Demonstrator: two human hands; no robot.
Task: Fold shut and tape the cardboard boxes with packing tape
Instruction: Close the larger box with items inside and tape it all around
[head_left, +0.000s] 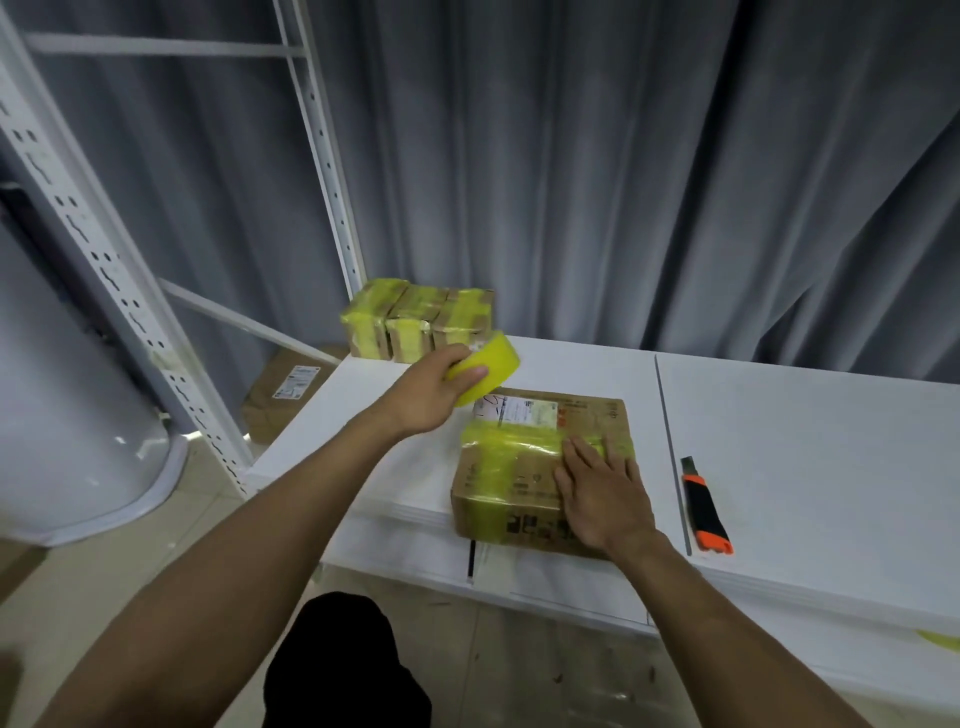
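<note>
A shut cardboard box (519, 467) lies on the white table (779, 441), with a band of yellow tape across its top and down its left side. My right hand (602, 488) presses flat on the box's right half, fingers straight over the tape band. My left hand (431, 389) grips a roll of yellow packing tape (491, 371), held in the air just above the box's far left corner. Whether a strip still runs from the roll to the box cannot be told.
Three small boxes (415, 322) wrapped in yellow tape stand in a row at the table's far left corner. An orange and black utility knife (704, 512) lies right of the box. A white metal rack (104, 260) and another carton (283, 395) on the floor are at the left.
</note>
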